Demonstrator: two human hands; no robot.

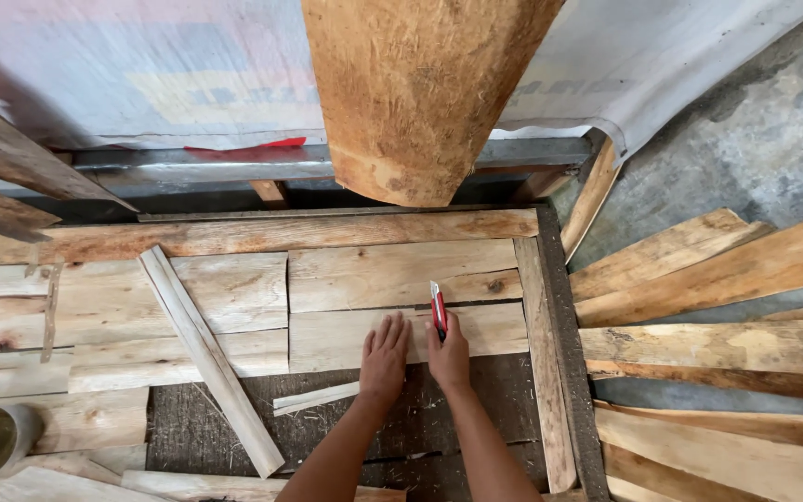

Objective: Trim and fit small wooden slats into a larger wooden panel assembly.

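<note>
Your left hand [385, 358] lies flat and open, with the fingers stretched and a little spread, and it grasps nothing; the palm presses on the pale rectangular wooden board [346, 336] that lies across the middle of the wooden frame [550, 316]. Your right hand [449, 357] is just beside the left one, touching the same board, and it is closed around the red and white utility knife [438, 310]. The knife stands almost straight away from you: its long axis runs from your hand toward the far side of the frame, and the tip points to the narrow gap between this board and the next pale board [401, 274] above it. The board under your hands has its long axis from left to right, across the direction of the knife. A long narrow pale wooden slat [208, 358] lies diagonal on the boards to the left of your hands, well apart from them, and a thin pale wooden strip [316, 399] rests near your left wrist on the dark surface.
</note>
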